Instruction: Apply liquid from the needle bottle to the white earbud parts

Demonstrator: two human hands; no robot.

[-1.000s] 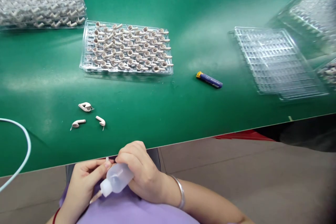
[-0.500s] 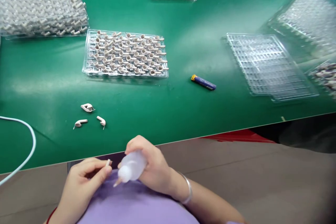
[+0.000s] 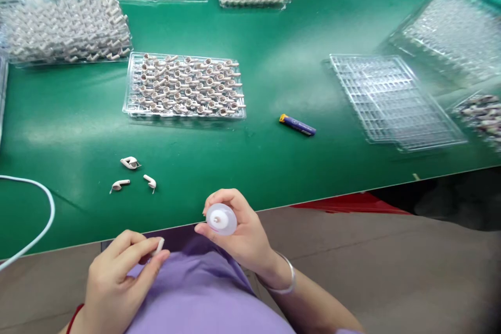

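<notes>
The green table (image 3: 274, 167) lay broad, with bare cloth between its near edge and the filled tray (image 3: 183, 86). An empty clear tray (image 3: 391, 99) sat well apart to the right. Just off that near edge, the right hand (image 3: 245, 237) curled its fingers around a small plastic bottle (image 3: 221, 218), nozzle facing the camera. The left hand (image 3: 117, 276) pinched a tiny white piece (image 3: 159, 245) between thumb and forefinger. Three loose white shells (image 3: 129, 163) lay on the open cloth.

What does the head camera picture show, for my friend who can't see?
The right hand holds a small clear bottle and the left hand pinches a tiny white earbud piece, beside a green table. Three loose pieces and a full clear tray lie on it.
</notes>
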